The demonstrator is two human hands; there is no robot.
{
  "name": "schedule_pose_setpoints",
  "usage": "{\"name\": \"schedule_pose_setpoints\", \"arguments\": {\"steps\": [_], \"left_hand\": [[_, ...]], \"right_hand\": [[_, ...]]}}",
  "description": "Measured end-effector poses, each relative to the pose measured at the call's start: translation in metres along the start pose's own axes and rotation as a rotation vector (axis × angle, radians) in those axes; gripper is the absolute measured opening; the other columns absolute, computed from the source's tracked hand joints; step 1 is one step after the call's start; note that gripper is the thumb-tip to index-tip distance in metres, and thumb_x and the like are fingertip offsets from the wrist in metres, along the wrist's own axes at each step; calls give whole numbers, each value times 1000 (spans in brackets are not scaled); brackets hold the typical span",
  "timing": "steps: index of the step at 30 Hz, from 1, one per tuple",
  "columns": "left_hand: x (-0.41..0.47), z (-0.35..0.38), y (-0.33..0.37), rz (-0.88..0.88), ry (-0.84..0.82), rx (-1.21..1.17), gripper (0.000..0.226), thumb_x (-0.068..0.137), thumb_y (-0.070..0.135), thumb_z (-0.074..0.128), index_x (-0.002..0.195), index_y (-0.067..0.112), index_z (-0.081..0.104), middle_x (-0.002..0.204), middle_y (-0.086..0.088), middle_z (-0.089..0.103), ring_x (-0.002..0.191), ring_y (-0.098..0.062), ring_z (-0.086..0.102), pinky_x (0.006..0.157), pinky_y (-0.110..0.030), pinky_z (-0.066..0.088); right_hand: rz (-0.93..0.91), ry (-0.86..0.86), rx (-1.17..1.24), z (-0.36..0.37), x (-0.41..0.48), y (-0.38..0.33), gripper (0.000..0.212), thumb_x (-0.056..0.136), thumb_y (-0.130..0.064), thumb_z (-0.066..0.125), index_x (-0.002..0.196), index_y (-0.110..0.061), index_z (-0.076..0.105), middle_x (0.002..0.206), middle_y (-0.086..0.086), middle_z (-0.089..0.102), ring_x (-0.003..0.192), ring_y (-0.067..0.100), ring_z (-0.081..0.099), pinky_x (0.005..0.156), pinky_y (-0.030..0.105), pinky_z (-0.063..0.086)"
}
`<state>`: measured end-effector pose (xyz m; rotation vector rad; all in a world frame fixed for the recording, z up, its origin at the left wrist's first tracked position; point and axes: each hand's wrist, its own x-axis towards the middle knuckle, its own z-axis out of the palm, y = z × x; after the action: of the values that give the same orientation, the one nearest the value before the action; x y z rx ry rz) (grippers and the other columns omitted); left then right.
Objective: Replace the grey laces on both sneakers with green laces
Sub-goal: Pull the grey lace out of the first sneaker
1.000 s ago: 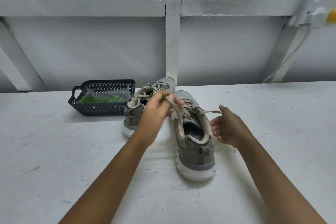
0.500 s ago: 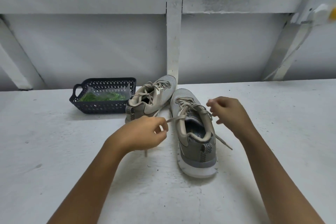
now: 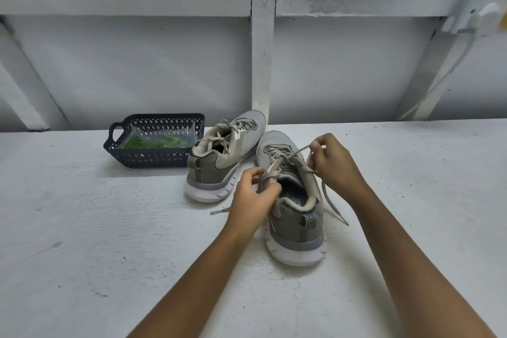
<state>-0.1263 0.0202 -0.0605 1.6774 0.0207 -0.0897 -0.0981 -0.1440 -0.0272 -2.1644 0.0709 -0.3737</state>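
The grey lace (image 3: 297, 151) of the near sneaker (image 3: 295, 217) is pinched by the right hand (image 3: 333, 164) at one o'clock and by the left hand (image 3: 252, 197) at nine. If tugged unevenly, it could be jammed in an eyelet. Green laces (image 3: 153, 143) are kept in the basket (image 3: 153, 158) at ten o'clock.

Green laces (image 3: 153, 143) blurred, seemingly bagged — basket (image 3: 153, 158) wall hides part, forearms (image 3: 192, 277) cut off below
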Motion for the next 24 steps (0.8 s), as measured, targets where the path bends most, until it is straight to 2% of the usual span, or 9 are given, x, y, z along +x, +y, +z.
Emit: {"name": "schedule_pose_setpoints", "arguments": {"steps": [2, 5, 8, 11, 14, 17, 18, 21, 24], "left_hand": [[-2, 7, -2, -9, 41, -137, 45, 72, 31, 63, 116, 27, 53, 121, -2, 57, 106, -14, 58, 84, -24, 45], [-5, 13, -11, 33, 68, -231, 44, 68, 34, 60, 111, 31, 54, 119, -4, 59, 110, -16, 57, 84, -22, 45], [-6, 14, -19, 83, 84, -244, 39, 73, 34, 63, 111, 32, 56, 118, -1, 60, 111, -12, 56, 90, -22, 45], [-2, 14, -25, 113, 84, -227, 47, 72, 40, 61, 117, 25, 56, 120, -1, 61, 114, -12, 55, 101, -32, 44], [-1, 13, -28, 143, 74, -213, 46, 73, 43, 61, 117, 28, 56, 119, 1, 60, 113, -9, 56, 96, -26, 44], [2, 12, -32, 161, 69, -197, 47, 74, 43, 59, 118, 27, 55, 119, 2, 60, 112, -9, 56, 93, -23, 44], [2, 12, -32, 168, 73, -192, 46, 75, 43, 59, 118, 27, 55, 118, 2, 60, 111, -8, 56, 90, -21, 44], [3, 11, -31, 182, 69, -209, 43, 74, 42, 59, 115, 28, 56, 114, 3, 61, 104, -3, 58, 81, -13, 44], [3, 10, -32, 193, 57, -223, 41, 75, 41, 59, 113, 28, 56, 111, 4, 62, 99, 0, 59, 78, -10, 44]], "right_hand": [[31, -26, 63, -1, 4, 0, 21, 100, -23, 42, 84, -14, 54, 63, -3, 61, 56, 5, 54, 54, 21, 43], [181, -275, 341, -18, 5, 5, 36, 99, -34, 45, 77, -15, 67, 63, -5, 62, 59, 5, 57, 55, 17, 48], [155, -466, 400, -33, 3, 16, 19, 93, -22, 57, 84, -11, 70, 78, 3, 62, 71, 8, 57, 62, 18, 50], [78, -401, 389, -28, 2, 19, 12, 90, -13, 61, 80, -12, 67, 72, -2, 61, 66, 2, 56, 60, 13, 48], [109, -252, 487, -16, 3, 18, 19, 96, -13, 51, 79, -10, 60, 69, -2, 63, 65, 7, 59, 56, 18, 48], [192, -93, 614, -10, 4, 17, 25, 99, -19, 46, 78, -11, 57, 68, 1, 63, 65, 13, 60, 60, 26, 48], [201, -109, 612, -9, 4, 19, 26, 98, -23, 48, 78, -11, 59, 67, 1, 63, 65, 14, 59, 61, 27, 47], [189, -327, 522, -12, 1, 25, 31, 90, -32, 58, 86, -3, 66, 76, 5, 61, 72, 16, 57, 70, 32, 46], [94, -324, 470, -18, 0, 28, 20, 87, -20, 64, 84, 0, 65, 70, -1, 64, 70, 9, 60, 65, 25, 48]]}}
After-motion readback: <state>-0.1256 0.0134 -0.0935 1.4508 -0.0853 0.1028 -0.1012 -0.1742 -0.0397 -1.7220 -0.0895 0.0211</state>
